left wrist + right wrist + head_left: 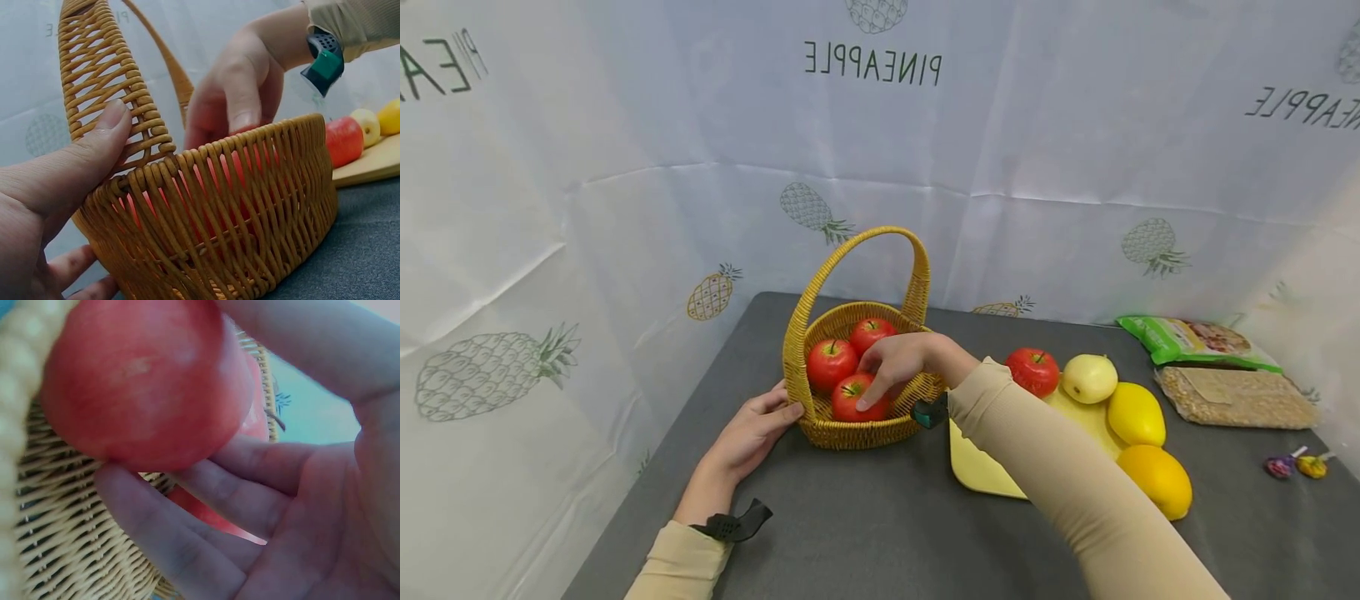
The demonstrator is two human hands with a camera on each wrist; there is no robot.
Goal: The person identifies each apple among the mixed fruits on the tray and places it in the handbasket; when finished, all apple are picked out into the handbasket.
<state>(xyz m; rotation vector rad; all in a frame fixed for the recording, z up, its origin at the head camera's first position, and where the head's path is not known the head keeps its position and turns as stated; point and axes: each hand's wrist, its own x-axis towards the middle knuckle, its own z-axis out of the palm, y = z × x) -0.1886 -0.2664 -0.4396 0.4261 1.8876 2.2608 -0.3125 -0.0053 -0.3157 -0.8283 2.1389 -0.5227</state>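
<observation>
A yellow wicker basket [857,435] with a tall arched handle stands on the dark table, several red apples inside. My left hand [757,433] grips its left side; in the left wrist view the thumb [114,115] lies on the foot of the handle while other fingers reach round the outside. Inside the basket my right hand [901,363] holds the front apple [847,403] between thumb and fingers. Seen from the right wrist, that apple [150,381] sits against the fingertips, with the wicker wall close by. Two more apples, one left [831,367] and one behind [871,333], lie beside it.
Right of the basket, a pale yellow tray [988,467] lies partly under my right forearm. Around it are a red apple [1032,372], a pale round fruit [1089,378], a lemon [1137,415] and an orange [1156,481]. Farther right are two packets [1236,397] and two lollipops [1279,466].
</observation>
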